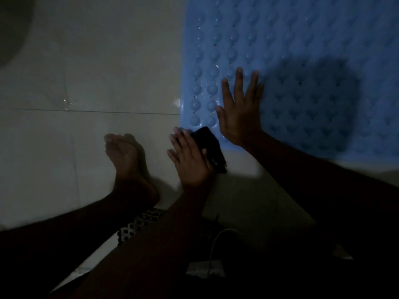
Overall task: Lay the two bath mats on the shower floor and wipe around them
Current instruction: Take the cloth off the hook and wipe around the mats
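A blue bath mat [302, 50] with rows of raised bumps lies flat on the pale tiled shower floor [97, 72], filling the upper right. My right hand [240, 111] rests flat on the mat near its lower left corner, fingers straight and spread. My left hand [191, 158] presses a dark cloth [212, 145] onto the floor just below that corner, fingers mostly straight over it. Only one mat is visible.
My bare left foot [125, 156] stands on the tiles left of the hands. Water drops [68, 102] glisten near a tile joint. A black-and-white patterned garment [140, 223] and a white cable [216, 240] hang at the bottom. The scene is dim.
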